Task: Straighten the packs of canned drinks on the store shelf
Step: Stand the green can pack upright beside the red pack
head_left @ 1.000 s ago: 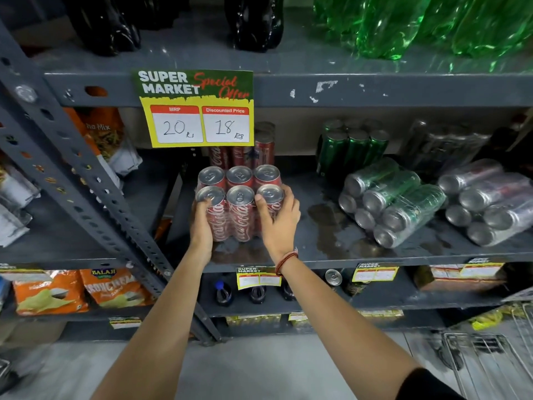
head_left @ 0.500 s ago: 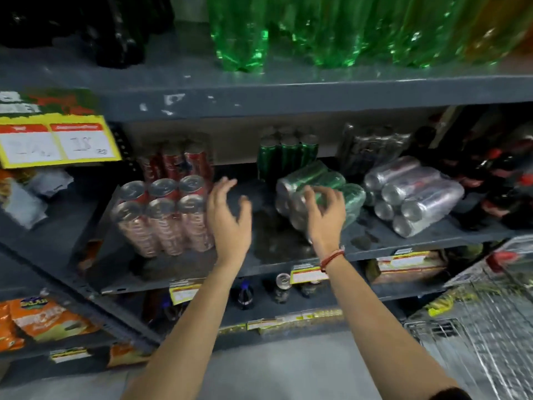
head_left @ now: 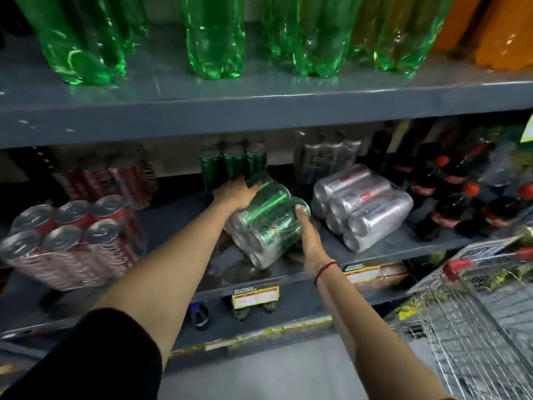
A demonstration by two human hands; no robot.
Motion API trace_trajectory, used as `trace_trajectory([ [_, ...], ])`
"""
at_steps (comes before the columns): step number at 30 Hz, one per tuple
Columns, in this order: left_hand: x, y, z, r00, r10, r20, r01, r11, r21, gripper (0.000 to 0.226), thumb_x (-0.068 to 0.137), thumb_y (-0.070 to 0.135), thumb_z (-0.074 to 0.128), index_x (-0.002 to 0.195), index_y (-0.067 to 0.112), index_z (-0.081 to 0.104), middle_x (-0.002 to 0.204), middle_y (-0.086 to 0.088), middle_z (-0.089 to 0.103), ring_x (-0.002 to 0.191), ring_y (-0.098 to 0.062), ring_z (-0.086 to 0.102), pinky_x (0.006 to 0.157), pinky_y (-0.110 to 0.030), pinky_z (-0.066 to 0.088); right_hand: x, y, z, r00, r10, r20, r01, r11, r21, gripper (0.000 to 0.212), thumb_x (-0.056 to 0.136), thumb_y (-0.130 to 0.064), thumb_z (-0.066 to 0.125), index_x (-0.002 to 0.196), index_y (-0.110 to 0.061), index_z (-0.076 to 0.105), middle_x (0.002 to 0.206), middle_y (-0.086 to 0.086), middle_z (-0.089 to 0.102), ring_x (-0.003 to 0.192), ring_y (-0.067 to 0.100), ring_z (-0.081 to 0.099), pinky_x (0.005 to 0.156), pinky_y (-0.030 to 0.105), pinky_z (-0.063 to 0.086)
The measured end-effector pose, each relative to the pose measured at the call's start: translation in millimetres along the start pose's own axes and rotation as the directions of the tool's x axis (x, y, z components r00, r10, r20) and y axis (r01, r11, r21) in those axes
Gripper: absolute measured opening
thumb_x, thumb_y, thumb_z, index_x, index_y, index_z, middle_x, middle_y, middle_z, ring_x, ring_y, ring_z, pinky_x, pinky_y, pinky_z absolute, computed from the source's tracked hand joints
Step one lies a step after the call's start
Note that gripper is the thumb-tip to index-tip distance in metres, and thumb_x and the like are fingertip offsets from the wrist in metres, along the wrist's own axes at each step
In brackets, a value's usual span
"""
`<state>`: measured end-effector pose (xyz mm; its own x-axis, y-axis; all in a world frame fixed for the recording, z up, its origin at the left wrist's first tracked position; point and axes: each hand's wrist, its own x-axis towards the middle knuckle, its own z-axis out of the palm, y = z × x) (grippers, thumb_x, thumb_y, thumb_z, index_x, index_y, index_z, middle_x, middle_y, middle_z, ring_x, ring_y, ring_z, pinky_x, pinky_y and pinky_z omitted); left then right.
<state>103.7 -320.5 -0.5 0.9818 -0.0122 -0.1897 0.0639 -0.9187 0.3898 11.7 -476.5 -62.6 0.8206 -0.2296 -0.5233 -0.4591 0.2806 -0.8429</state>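
Two hands are on the green pack [head_left: 266, 223], which lies on its side near the middle of the shelf [head_left: 178, 223], with the can ends turned toward us and to the left. The left hand [head_left: 235, 193] grips the far upper end of this pack, with the fingers curled over the top can. The right hand [head_left: 307, 232] presses flat against the right side of the pack, the fingers stretched along the cans; a red thread [head_left: 324, 269] goes around its wrist. To the left we see the red pack [head_left: 72, 241], which stands upright near the front edge of the shelf, apart from the hands. To the right the silver pack [head_left: 363, 206] also lies on its side, just beside the green pack. Behind them more packs stand upright at the back of the shelf: red, green [head_left: 233, 163] and silver ones. Dark bottles [head_left: 461, 192] with red caps fill the right end of the shelf. On the upper shelf stand big green bottles [head_left: 213, 36], and orange ones at the far right. A wire cart [head_left: 476, 313] is at the lower right.
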Motion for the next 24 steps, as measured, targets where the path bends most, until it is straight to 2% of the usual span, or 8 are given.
trace_trajectory([
  [5,1,14,7,0.989,-0.109,-0.098,0.118,0.989,0.089,0.079,0.086,0.073,0.027,0.129,0.012,0.053,0.13,-0.016,0.059,0.117,-0.034,0.057,0.091,-0.036,0.046,4,0,4,1.0,-0.012,-0.006,0.012,1.0,-0.018,0.138,0.03,-0.084,0.07,0.145,-0.019,0.03,0.15,0.004,0.037,0.133,0.028,0.04,0.11,0.052,0.036],
  [10,-8,9,13,0.968,-0.075,-0.241,0.094,0.993,0.066,0.071,0.092,0.064,0.026,0.115,0.007,0.062,0.116,-0.021,0.066,0.106,-0.036,0.062,0.078,-0.034,0.044,-7,0,10,0.989,-0.124,-0.085,0.127,0.991,0.034,0.123,0.038,-0.075,0.073,0.14,-0.014,0.039,0.144,0.007,0.042,0.128,0.027,0.044,0.109,0.046,0.038],
  [13,-11,-7,12,0.954,-0.119,-0.276,0.105,0.992,-0.063,0.071,0.091,0.065,0.028,0.114,0.007,0.061,0.114,-0.023,0.066,0.105,-0.039,0.062,0.074,-0.035,0.041,-17,1,15,0.966,-0.237,-0.101,0.238,0.971,-0.003,0.109,0.047,-0.068,0.077,0.136,-0.016,0.042,0.141,0.007,0.041,0.127,0.026,0.043,0.109,0.039,0.036],
  [16,-19,-30,12,0.94,-0.191,-0.283,0.094,0.941,-0.324,0.073,0.088,0.068,0.033,0.129,0.011,0.053,0.126,-0.021,0.06,0.116,-0.039,0.056,0.091,-0.039,0.043,-29,2,22,0.896,-0.437,-0.082,0.423,0.894,-0.149,0.077,0.06,-0.056,0.081,0.124,-0.027,0.049,0.128,0.001,0.036,0.127,0.024,0.039,0.105,0.029,0.034],
  [19,-28,-49,14,0.968,-0.211,-0.138,0.024,0.623,-0.782,0.087,0.08,0.074,0.04,0.144,0.015,0.037,0.144,-0.014,0.048,0.13,-0.032,0.046,0.11,-0.044,0.036,-39,5,29,0.761,-0.649,0.009,0.624,0.728,-0.285,0.065,0.057,-0.052,0.084,0.111,-0.036,0.051,0.125,-0.002,0.031,0.128,0.018,0.032,0.104,0.02,0.03],
  [21,-27,-59,21,0.974,-0.224,-0.043,0.051,0.395,-0.917,0.103,0.066,0.084,0.043,0.144,0.017,0.037,0.144,-0.012,0.048,0.13,-0.028,0.048,0.11,-0.046,0.037,-44,13,34,0.666,-0.744,0.047,0.708,0.612,-0.351,0.071,0.055,-0.051,0.086,0.115,-0.03,0.054,0.128,0.001,0.03,0.129,0.018,0.028,0.101,0.005,0.021],
  [23,-38,-59,17,0.982,-0.188,0.004,0.053,0.258,-0.965,0.081,0.081,0.072,0.038,0.134,0.012,0.049,0.129,-0.01,0.06,0.114,-0.022,0.058,0.099,-0.039,0.047,-50,22,41,0.603,-0.796,0.05,0.736,0.531,-0.419,0.078,0.054,-0.055,0.084,0.121,-0.027,0.053,0.132,0.006,0.029,0.129,0.021,0.027,0.099,0.0,0.016],
  [24,-45,-57,14,0.986,-0.164,0.013,0.046,0.203,-0.978,0.064,0.092,0.06,0.031,0.126,0.011,0.054,0.116,-0.007,0.065,0.103,-0.018,0.062,0.088,-0.033,0.05,-52,27,44,0.578,-0.814,0.055,0.736,0.49,-0.466,0.081,0.055,-0.058,0.082,0.123,-0.026,0.052,0.133,0.009,0.029,0.128,0.021,0.026,0.101,0.006,0.019],
])
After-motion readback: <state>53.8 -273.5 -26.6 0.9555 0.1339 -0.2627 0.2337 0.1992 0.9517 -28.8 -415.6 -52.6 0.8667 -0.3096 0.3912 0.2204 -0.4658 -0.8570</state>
